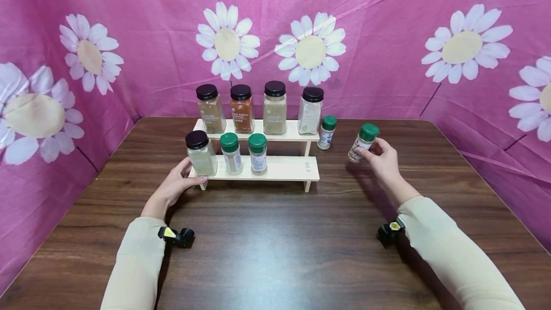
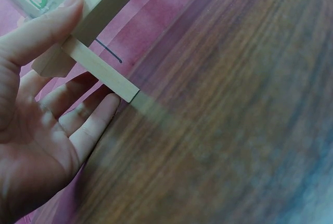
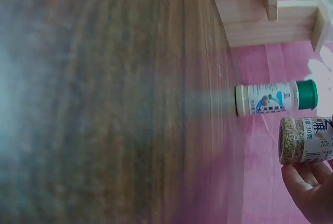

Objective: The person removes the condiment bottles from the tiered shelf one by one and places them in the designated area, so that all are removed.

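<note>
A two-tier wooden spice rack (image 1: 284, 171) stands on the table, its lower step in front. My left hand (image 1: 177, 184) grips the left end of that step, thumb at the front edge. In the left wrist view, the fingers (image 2: 86, 130) lie beside the rack's leg (image 2: 101, 70). To the right of the rack, my right hand (image 1: 383, 160) pinches a green-capped spice jar (image 1: 360, 143), tilted and raised off the table. Pale seeds show in this jar in the right wrist view. Another green-capped jar (image 1: 326, 133) stands upright beside the rack's right end.
Black-lidded jars, among them a red pepper one (image 1: 242, 110), line the upper step. The lower step bears a black-lidded jar (image 1: 202, 157) at left, then two green-capped jars (image 1: 232, 157). A pink flowered cloth (image 1: 379, 61) hangs behind the brown table (image 1: 258, 248).
</note>
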`<state>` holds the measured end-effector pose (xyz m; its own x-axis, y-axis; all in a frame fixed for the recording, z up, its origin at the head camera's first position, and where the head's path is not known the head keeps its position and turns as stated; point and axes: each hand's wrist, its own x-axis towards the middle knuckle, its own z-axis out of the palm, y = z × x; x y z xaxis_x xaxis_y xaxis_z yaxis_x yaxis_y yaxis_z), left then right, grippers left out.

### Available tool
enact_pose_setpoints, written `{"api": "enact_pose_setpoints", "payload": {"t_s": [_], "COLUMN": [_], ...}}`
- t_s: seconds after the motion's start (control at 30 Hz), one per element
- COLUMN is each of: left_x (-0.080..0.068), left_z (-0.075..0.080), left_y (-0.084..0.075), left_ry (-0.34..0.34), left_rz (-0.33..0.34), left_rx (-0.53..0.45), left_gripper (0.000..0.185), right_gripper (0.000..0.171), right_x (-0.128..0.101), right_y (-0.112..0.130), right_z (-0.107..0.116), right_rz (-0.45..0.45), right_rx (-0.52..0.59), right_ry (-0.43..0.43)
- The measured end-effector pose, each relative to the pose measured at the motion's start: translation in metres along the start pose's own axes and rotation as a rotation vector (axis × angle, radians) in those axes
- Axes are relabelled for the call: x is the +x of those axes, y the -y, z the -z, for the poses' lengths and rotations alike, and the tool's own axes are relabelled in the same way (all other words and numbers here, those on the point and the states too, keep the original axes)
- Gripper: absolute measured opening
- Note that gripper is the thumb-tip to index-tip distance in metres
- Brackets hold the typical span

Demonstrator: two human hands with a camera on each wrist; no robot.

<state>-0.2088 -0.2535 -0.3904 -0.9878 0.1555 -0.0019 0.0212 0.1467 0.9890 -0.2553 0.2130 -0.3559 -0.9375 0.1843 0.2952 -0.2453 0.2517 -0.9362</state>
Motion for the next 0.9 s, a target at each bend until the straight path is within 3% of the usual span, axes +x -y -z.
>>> {"api": "enact_pose_setpoints", "payload": {"t_s": [0.17, 0.37, 0.47, 0.6, 0.9], "left_x": [0.002, 0.002, 0.002, 0.002, 0.001], "left_z": [0.0, 0.0, 0.0, 0.0, 0.0], "left_y": [0.004, 0.006, 0.005, 0.005, 0.003], "left_ry": [-0.003, -0.005, -0.004, -0.004, -0.001], "left_rz": [-0.028, -0.042, -0.041, -0.039, -0.033], "left_rx": [-0.014, -0.027, -0.024, -0.022, -0.015], "left_gripper": [0.07, 0.069, 0.069, 0.069, 0.07], "right_gripper": [0.03, 0.034, 0.034, 0.036, 0.041], "right_x": [0.016, 0.047, 0.045, 0.033, 0.041], "right_y": [-0.025, -0.079, -0.065, -0.028, -0.027], "right_z": [0.001, 0.001, -0.005, -0.013, -0.019], "right_rz": [-0.008, 0.045, 0.018, -0.076, -0.166], "right_rx": [0.015, -0.01, -0.049, -0.087, -0.136], "right_ry": [-0.049, -0.106, -0.127, -0.132, -0.138]}}
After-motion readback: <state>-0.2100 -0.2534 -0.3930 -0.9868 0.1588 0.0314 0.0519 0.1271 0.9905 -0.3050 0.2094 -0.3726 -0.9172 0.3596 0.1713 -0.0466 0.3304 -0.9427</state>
